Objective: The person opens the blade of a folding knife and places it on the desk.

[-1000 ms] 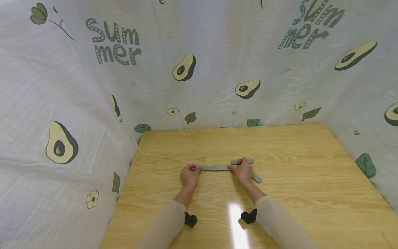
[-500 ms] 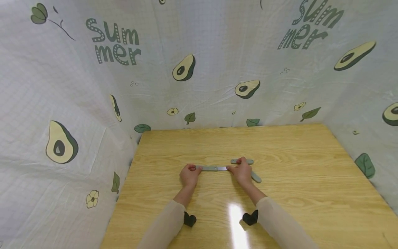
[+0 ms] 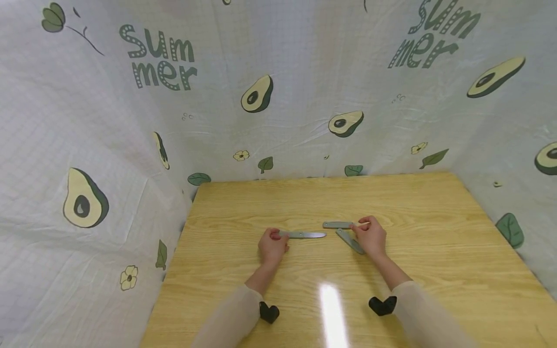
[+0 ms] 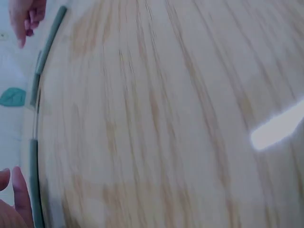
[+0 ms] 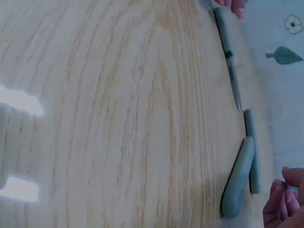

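Observation:
An unfolded pocket knife (image 3: pixel 311 235) lies on the table, grey-green handle to the left and steel blade pointing right. Over its handle end is my left hand (image 3: pixel 272 247); the left wrist view shows its fingers (image 4: pixel 21 192) beside the handle, not wrapped round it. To the right lie two folded knives in the same colour: one straight (image 3: pixel 338 225), the other slanted (image 3: pixel 350 241), their ends close together. My right hand (image 3: pixel 373 240) is at the straight knife's right end, fingers loosely bent; in the right wrist view it appears apart from that knife.
The wooden table (image 3: pixel 413 256) has a bright light reflection (image 3: pixel 332 314) near its front. A cloth (image 3: pixel 300 116) printed with avocados and leaves rises behind it and on both sides.
My right hand has let go of the blade and moved right, uncovering the whole blade and more of the folded knives. My left hand has shifted slightly right along the handle.

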The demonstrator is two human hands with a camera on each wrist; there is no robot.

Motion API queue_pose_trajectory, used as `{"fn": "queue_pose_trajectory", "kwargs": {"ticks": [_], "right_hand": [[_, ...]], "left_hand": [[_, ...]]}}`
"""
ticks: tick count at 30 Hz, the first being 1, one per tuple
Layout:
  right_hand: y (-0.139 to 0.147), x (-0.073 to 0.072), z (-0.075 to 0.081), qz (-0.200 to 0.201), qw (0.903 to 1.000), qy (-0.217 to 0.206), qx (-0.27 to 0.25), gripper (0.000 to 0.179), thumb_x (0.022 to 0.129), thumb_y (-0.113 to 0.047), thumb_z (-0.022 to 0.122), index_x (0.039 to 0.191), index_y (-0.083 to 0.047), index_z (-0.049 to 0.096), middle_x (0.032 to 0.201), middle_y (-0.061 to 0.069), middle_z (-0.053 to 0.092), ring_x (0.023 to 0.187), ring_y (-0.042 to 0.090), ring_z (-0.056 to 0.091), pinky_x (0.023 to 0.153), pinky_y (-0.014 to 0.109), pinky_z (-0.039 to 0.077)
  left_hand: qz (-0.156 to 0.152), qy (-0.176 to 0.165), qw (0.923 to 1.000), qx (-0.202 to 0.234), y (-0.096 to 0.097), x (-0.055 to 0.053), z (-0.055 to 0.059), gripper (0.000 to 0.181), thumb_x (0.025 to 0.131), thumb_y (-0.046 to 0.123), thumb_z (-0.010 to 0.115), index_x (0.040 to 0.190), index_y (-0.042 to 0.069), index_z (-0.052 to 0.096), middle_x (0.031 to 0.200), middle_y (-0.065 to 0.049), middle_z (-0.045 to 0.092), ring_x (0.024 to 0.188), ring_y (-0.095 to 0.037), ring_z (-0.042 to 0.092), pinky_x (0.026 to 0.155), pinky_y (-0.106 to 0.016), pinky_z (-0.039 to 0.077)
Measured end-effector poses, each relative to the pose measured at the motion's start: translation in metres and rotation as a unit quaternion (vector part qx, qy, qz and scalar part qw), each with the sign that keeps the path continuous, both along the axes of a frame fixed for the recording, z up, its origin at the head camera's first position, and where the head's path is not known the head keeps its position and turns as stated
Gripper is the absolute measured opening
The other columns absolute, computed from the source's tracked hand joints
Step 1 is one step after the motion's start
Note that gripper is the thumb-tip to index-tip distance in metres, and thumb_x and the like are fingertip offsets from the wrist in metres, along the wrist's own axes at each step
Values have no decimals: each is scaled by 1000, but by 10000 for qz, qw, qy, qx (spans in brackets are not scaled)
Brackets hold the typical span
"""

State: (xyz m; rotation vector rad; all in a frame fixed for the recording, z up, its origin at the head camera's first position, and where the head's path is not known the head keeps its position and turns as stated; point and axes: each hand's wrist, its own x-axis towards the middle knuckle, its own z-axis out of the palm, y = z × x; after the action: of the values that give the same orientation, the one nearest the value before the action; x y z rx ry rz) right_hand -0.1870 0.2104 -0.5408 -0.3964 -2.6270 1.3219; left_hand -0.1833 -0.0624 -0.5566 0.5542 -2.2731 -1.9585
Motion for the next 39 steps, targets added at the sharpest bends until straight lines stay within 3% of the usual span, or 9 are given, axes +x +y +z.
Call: {"fn": "queue_pose_trajectory", "kwargs": {"ticks": [8, 14, 24, 32, 39], "right_hand": [[11, -5, 1, 502, 9980, -317, 235, 28, 87, -20, 71, 104, 1, 61, 87, 17, 69, 68, 13, 62, 60, 23, 46], [5, -8, 0, 917, 9935, -521, 421, 33, 87, -23, 72, 106, 1, 62, 97, 20, 68, 88, 30, 65, 64, 25, 48], [-7, -9, -1, 1137, 9877, -779, 742, 33, 82, -28, 77, 96, -1, 64, 90, 14, 70, 83, 26, 64, 69, 32, 49], [-10, -9, 0, 1148, 9860, -827, 887, 31, 79, -26, 79, 92, -2, 65, 83, 11, 70, 75, 22, 63, 63, 28, 46], [-12, -9, 1, 1100, 9824, -1035, 1098, 33, 78, -30, 79, 92, -4, 66, 86, 10, 72, 76, 21, 64, 61, 29, 46]], "left_hand": [[-915, -186, 9954, 195, 45, 12, 10, 42, 80, 3, 75, 118, -1, 59, 96, -11, 57, 72, -13, 64, 60, -25, 60], [-1444, -450, 9877, 399, 76, 21, 13, 52, 79, 4, 77, 126, 3, 54, 106, -13, 56, 66, -13, 66, 61, -25, 60], [-1595, -629, 9842, 452, 116, 30, 11, 62, 75, 0, 79, 130, 6, 51, 102, -9, 55, 58, -15, 68, 56, -22, 58], [-1489, -573, 9859, -504, 130, 32, 7, 64, 69, 9, 84, 126, 9, 55, 96, -4, 60, 56, -6, 62, 53, -17, 52], [-1500, -439, 9833, -934, 132, 34, 8, 66, 67, 11, 86, 126, 9, 57, 93, -3, 62, 58, -5, 57, 55, -18, 47]]}}
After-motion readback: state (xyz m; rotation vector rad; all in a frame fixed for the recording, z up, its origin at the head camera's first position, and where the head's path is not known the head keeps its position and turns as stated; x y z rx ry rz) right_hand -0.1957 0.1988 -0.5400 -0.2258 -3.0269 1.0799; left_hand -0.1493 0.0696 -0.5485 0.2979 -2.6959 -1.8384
